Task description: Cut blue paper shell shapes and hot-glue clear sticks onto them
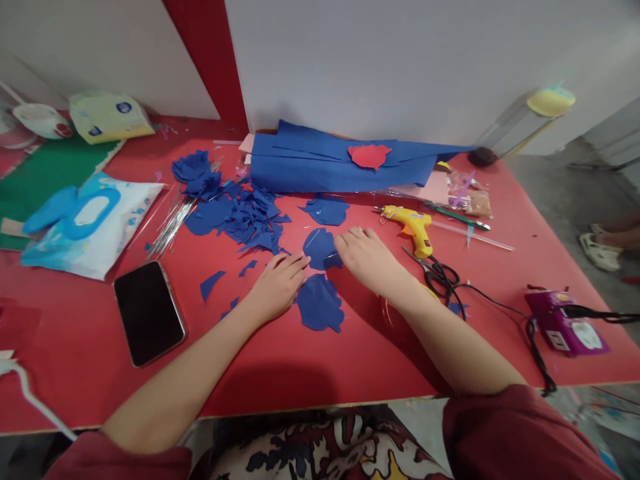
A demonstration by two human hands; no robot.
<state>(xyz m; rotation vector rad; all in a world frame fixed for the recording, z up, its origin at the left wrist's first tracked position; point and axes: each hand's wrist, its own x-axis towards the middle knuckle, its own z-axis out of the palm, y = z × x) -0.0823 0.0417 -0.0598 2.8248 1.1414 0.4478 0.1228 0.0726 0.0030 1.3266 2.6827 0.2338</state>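
Observation:
My left hand (277,285) lies flat on the red table (280,360), fingers stretched toward a blue petal-shaped cutout (320,305) just to its right. My right hand (367,257) rests palm down, its fingers curled over the edge of another blue cutout (319,248). A third blue cutout (326,211) lies farther back. A heap of blue scraps (250,219) and a finished blue paper flower (196,172) sit to the left of the hands.
A yellow glue gun (413,227) and black scissors (439,275) lie right of my right hand; a purple power strip (565,323) sits at the far right. Folded blue sheets (330,163) line the wall. A phone (149,311), wet wipes pack (87,223) and wire stems (173,223) lie left.

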